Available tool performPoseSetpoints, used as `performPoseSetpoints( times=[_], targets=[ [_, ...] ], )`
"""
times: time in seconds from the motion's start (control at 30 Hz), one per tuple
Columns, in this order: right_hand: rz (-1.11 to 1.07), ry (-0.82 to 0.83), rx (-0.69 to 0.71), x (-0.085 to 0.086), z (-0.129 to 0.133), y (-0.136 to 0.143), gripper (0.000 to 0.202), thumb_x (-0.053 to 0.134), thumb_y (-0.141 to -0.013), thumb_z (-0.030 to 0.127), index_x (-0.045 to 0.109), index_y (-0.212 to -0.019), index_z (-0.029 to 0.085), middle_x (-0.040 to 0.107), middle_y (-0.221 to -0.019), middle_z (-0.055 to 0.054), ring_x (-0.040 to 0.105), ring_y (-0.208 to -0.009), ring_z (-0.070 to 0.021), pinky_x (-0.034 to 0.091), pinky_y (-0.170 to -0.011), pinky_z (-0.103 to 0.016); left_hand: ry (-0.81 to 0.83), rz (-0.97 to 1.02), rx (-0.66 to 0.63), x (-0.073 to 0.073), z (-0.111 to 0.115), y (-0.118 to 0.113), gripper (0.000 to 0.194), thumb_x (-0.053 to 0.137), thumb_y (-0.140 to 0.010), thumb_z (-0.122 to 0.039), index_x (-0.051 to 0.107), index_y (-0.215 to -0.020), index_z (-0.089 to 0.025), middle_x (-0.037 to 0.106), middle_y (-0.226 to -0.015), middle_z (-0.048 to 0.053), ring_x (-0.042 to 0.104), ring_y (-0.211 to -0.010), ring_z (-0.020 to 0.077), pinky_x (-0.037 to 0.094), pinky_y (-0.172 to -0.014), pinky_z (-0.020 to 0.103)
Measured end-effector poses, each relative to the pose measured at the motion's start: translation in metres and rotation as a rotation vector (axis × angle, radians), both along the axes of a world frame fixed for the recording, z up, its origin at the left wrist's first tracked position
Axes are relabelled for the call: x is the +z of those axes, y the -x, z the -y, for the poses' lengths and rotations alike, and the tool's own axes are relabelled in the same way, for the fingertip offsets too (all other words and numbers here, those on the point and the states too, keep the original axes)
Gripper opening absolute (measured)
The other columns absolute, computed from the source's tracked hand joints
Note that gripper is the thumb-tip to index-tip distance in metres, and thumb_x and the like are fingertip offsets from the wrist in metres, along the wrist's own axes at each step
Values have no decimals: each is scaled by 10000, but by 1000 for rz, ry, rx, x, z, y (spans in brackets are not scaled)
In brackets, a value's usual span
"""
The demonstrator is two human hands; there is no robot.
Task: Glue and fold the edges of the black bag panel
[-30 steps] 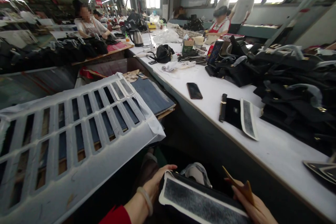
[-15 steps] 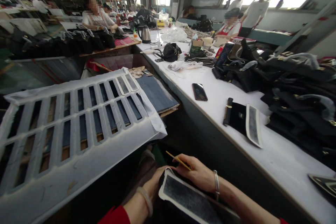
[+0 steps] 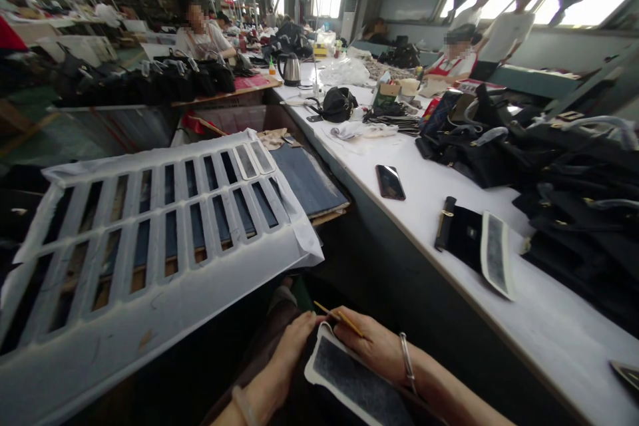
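Leather piece (image 3: 349, 383), black with a white-edged grey panel, lies on the person's lap at the bottom of the view. Left hand (image 3: 292, 346) grips its near-left corner, fingers curled around the edge. Right hand (image 3: 377, 346) rests on its top edge, fingers pinched shut on a thin yellow stick (image 3: 339, 318). Beside the lap stands the long white table (image 3: 424, 213), carrying a similar black piece (image 3: 474, 246), a phone (image 3: 390, 182) and heaped black bags (image 3: 574, 180). Left of the lap lies a white slotted stencil sheet (image 3: 164, 239).
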State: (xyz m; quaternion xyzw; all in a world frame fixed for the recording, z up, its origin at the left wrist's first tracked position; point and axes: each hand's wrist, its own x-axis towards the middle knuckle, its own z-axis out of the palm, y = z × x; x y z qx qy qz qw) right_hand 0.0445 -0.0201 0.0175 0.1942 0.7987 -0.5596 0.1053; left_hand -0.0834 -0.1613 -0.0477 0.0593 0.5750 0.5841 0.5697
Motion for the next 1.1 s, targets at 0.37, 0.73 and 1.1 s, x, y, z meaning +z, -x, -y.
performPoseSetpoints(
  times=[0.37,0.73,1.1],
  targets=[
    [-34,70,29,-10,-5,-5,410,401,-981,508,624,-1009,165,664,-967,-63,616,-904,-230,475,-828,-356,-248,-193,-297,38,29,7,466,507,-972,-485,637,-1304,-185,731,-1067,83,636,-1009,239,450,-927,334],
    [-37,143,-18,-15,-7,-4,369,499,-944,526,609,-1011,181,630,-910,-15,569,-848,-177,465,-812,-313,-212,-195,-297,37,26,9,490,568,-922,-529,662,-1244,-172,713,-1069,72,612,-921,205,439,-901,300],
    [486,358,71,29,-68,-32,629,760,-587,702,660,-833,132,578,-586,1,529,-451,-127,422,-398,-225,-173,-218,-240,27,25,6,520,604,-871,-596,688,-1128,-152,717,-934,55,603,-878,203,447,-795,284]
  ],
)
